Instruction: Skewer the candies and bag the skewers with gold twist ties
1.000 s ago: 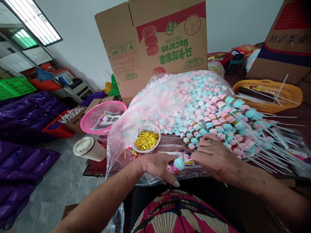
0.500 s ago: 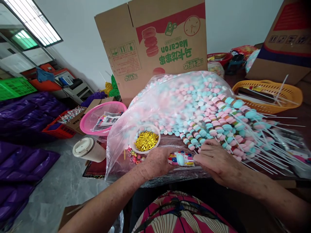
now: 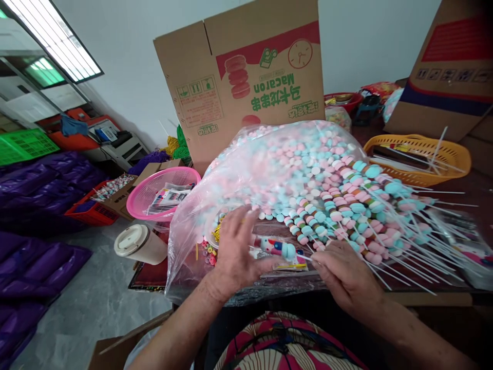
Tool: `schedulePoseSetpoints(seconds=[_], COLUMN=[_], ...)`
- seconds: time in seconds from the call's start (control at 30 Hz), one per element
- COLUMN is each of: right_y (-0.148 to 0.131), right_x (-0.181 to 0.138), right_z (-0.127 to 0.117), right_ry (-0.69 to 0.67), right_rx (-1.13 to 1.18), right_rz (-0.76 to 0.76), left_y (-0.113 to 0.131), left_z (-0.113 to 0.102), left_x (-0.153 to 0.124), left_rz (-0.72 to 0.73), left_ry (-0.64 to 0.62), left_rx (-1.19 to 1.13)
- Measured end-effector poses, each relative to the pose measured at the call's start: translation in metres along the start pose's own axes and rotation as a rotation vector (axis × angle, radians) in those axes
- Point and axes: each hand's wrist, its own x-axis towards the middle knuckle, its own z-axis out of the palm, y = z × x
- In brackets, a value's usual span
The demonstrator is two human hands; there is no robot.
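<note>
My left hand (image 3: 236, 246) reaches forward with fingers spread over the small bowl of gold twist ties (image 3: 217, 232), while its thumb side presses a wrapped candy skewer (image 3: 275, 247). My right hand (image 3: 342, 272) pinches the white stick end of that skewer. Behind both hands lies a pile of pink and blue candy skewers (image 3: 358, 210) with their sticks pointing right. A large clear bag of loose pink and blue candies (image 3: 285, 154) rests behind the pile.
A Macaron cardboard box (image 3: 246, 77) stands at the back. An orange basket (image 3: 419, 156) sits at right, a pink basket (image 3: 162, 190) and a lidded cup (image 3: 138, 244) at left. Small coloured beads (image 3: 208, 253) lie by the bowl. Purple bags (image 3: 34, 190) cover the floor.
My left hand has moved forward from the table edge and opened over the bowl of gold ties. The wrapped skewer has moved forward with it. My right hand slid back along the stick.
</note>
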Motion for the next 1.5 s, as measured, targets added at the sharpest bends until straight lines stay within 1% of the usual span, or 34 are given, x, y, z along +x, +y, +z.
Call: schedulePoseSetpoints(seconds=[0.03, 0.07, 0.1, 0.13, 0.17, 0.2, 0.23, 0.3, 0.4, 0.5, 0.6, 0.67, 0.7, 0.77, 0.87, 0.93, 1.0, 1.03, 1.07, 1.1, 1.17, 1.2, 1.27, 1.3, 1.33, 1.37, 1.4, 1.43, 1.47, 1.5], right_y=[-0.002, -0.004, -0.007, -0.01, -0.014, -0.018, -0.021, -0.027, -0.033, -0.037, -0.039, -0.036, -0.034, -0.03, -0.026, -0.026, -0.025, -0.024, -0.021, -0.017, -0.006, -0.001, 0.006, 0.008, 0.008, 0.007, 0.005, 0.003, 0.0, -0.003], right_x=[-0.002, -0.003, -0.004, -0.004, -0.003, -0.002, -0.001, 0.003, 0.008, 0.013, 0.019, 0.021, 0.022, 0.023, 0.023, 0.024, 0.024, 0.023, 0.022, 0.021, 0.019, 0.018, 0.019, 0.022, 0.025, 0.028, 0.032, 0.035, 0.038, 0.039], right_z=[0.004, 0.008, 0.012, 0.017, 0.021, 0.026, 0.03, 0.037, 0.041, 0.043, 0.047, 0.051, 0.052, 0.055, 0.058, 0.062, 0.067, 0.068, 0.069, 0.068, 0.06, 0.053, 0.038, 0.031, 0.024, 0.018, 0.014, 0.012, 0.011, 0.011], right_ry=[0.039, 0.06, 0.058, 0.034, -0.003, -0.05, -0.099, -0.187, -0.263, -0.274, -0.238, -0.167, -0.12, -0.041, -0.015, 0.007, 0.062, 0.078, 0.082, 0.074, 0.036, 0.006, -0.076, -0.128, -0.179, -0.226, -0.265, -0.294, -0.313, -0.322], right_rx=[0.056, 0.125, 0.206, 0.298, 0.398, 0.498, 0.594, 0.756, 0.894, 0.915, 0.889, 0.838, 0.793, 0.69, 0.546, 0.435, 0.34, 0.319, 0.311, 0.311, 0.291, 0.267, 0.209, 0.182, 0.156, 0.133, 0.115, 0.105, 0.106, 0.112], right_rz=[0.081, 0.174, 0.273, 0.369, 0.452, 0.518, 0.565, 0.616, 0.654, 0.667, 0.687, 0.705, 0.699, 0.664, 0.569, 0.485, 0.421, 0.41, 0.41, 0.417, 0.429, 0.43, 0.385, 0.33, 0.257, 0.174, 0.097, 0.041, 0.017, 0.023], left_y=[0.0, 0.001, 0.002, 0.003, 0.005, 0.008, 0.011, 0.018, 0.025, 0.029, 0.031, 0.03, 0.029, 0.025, 0.019, 0.019, 0.021, 0.022, 0.023, 0.022, 0.018, 0.014, 0.009, 0.007, 0.006, 0.006, 0.007, 0.008, 0.009, 0.009], left_z=[0.001, 0.003, 0.007, 0.011, 0.015, 0.018, 0.019, 0.019, 0.016, 0.025, 0.042, 0.05, 0.051, 0.049, 0.047, 0.053, 0.064, 0.068, 0.07, 0.068, 0.053, 0.041, 0.013, 0.0, -0.01, -0.016, -0.02, -0.02, -0.018, -0.014], left_x=[-0.003, -0.006, -0.008, -0.007, -0.005, 0.0, 0.006, 0.02, 0.037, 0.037, 0.025, 0.019, 0.018, 0.019, 0.025, 0.024, 0.017, 0.011, 0.004, -0.004, -0.017, -0.021, -0.023, -0.021, -0.018, -0.014, -0.011, -0.009, -0.008, -0.01], left_rz=[-0.094, -0.223, -0.362, -0.486, -0.582, -0.647, -0.685, -0.714, -0.738, -0.771, -0.792, -0.802, -0.809, -0.826, -0.854, -0.857, -0.862, -0.86, -0.844, -0.801, -0.648, -0.545, -0.366, -0.257, -0.154, -0.053, 0.007, 0.036, 0.036, 0.013], left_ry=[0.188, 0.357, 0.454, 0.488, 0.463, 0.4, 0.335, 0.259, 0.208, 0.172, 0.144, 0.109, 0.108, 0.155, 0.269, 0.282, 0.282, 0.262, 0.215, 0.132, -0.06, -0.12, -0.013, 0.009, -0.041, -0.169, -0.305, -0.443, -0.558, -0.634], left_rx=[-0.132, -0.296, -0.489, -0.688, -0.88, -1.049, -1.181, -1.342, -1.412, -1.437, -1.501, -1.521, -1.511, -1.478, -1.424, -1.395, -1.361, -1.335, -1.29, -1.217, -0.954, -0.769, -0.237, 0.001, 0.166, 0.253, 0.294, 0.286, 0.245, 0.196])
